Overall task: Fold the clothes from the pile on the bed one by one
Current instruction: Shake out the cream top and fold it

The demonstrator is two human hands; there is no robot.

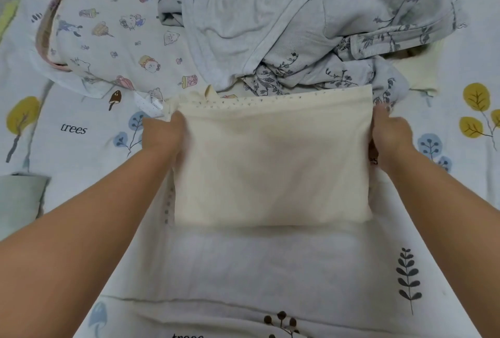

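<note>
A: At the far left edge, low in the frame, a grey-green fabric piece (21, 197) lies on the bedsheet (243, 270), which is printed with trees, leaves and the word "trees".

B: Upper left?

A: A white garment with cartoon prints (113, 29), spread out, with a striped curved band along its left side.

B: Hands next.

A: The left hand (165, 132) sits at the left edge of the cream folded garment (270, 164), centre frame. Thumb on top, fingers hidden under or behind the cloth, so it grips that edge. Blurred, finer detail cannot be told.

B: The garment itself?

A: A rectangle, folded, small dark dots along its top edge and left side. Flat on the sheet, just below the pile.

B: Right side?

A: The right hand (389, 134) holds the right edge, fingers curled around it, tips hidden.

B: And the pile?

A: The pile of clothes (311, 26) fills top centre to upper right: plain pale grey-blue fabric over a grey floral-print piece, crumpled, touching the cream garment's top edge. A pale yellow cloth (416, 75) peeks out at the pile's right.
</note>
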